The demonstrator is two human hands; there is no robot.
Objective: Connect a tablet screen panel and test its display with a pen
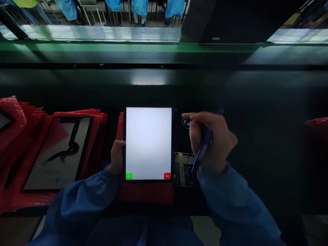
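A tablet-like panel (pixel 148 143) lies lit up white on a red bubble-wrap sheet (pixel 146 193), with a small green square at its lower left corner and a red one at its lower right. My left hand (pixel 117 157) grips the panel's left edge, thumb on the frame. My right hand (pixel 211 141) hovers just right of the panel, closed on a blue pen (pixel 203 150), index finger stretched toward a small dark round object (pixel 186 122). A taped circuit board (pixel 183 169) lies under that hand.
To the left, a stack of red bubble-wrap bags (pixel 15 143) carries another dark, unlit panel (pixel 58 153). More red wrap (pixel 317 124) shows at the far right. A dark green conveyor (pixel 153 54) runs across the back. Beyond it stand people in blue coats (pixel 139 7).
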